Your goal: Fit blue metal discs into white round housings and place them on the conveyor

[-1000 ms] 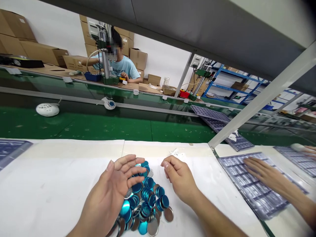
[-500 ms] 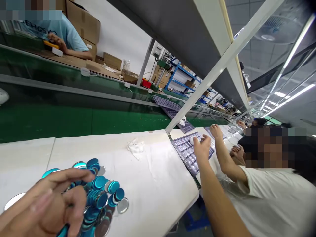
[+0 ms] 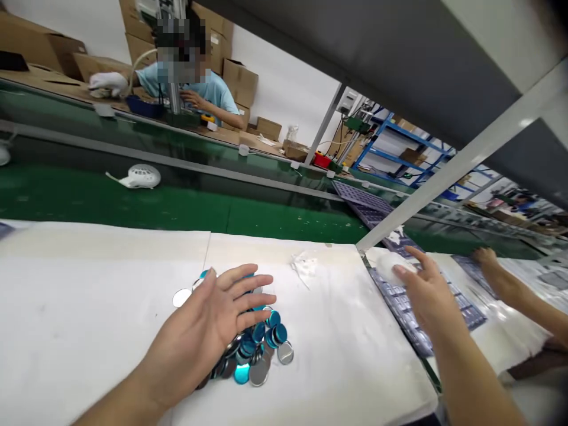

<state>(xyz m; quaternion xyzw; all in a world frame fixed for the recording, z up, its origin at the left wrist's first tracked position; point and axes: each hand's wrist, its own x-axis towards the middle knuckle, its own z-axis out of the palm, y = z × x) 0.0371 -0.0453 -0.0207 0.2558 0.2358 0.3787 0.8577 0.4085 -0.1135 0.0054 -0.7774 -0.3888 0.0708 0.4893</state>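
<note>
My left hand (image 3: 208, 328) is open, palm turned up and fingers spread, above a heap of round discs (image 3: 258, 333). Some discs are shiny blue, others silver like small mirrors; the hand covers part of the heap. Over on the right, my right hand (image 3: 428, 290) pinches a smooth white rounded piece (image 3: 393, 266) between thumb and fingers. That piece is held above a clear compartment tray (image 3: 408, 316) at the table's right side. What kind of piece it is, I cannot make out.
A green conveyor (image 3: 275, 216) runs behind the white table (image 3: 97, 307), carrying a white vented part (image 3: 144, 176). A slanted post (image 3: 426, 195) rises near the tray. Crumpled white scraps (image 3: 304, 265) lie mid-table. A co-worker's arm (image 3: 510, 284) reaches in at right; another person sits across.
The view has swung left. My left hand has opened out from curled fingers that had a blue disc by them. My right hand still holds the white piece near the tray.
</note>
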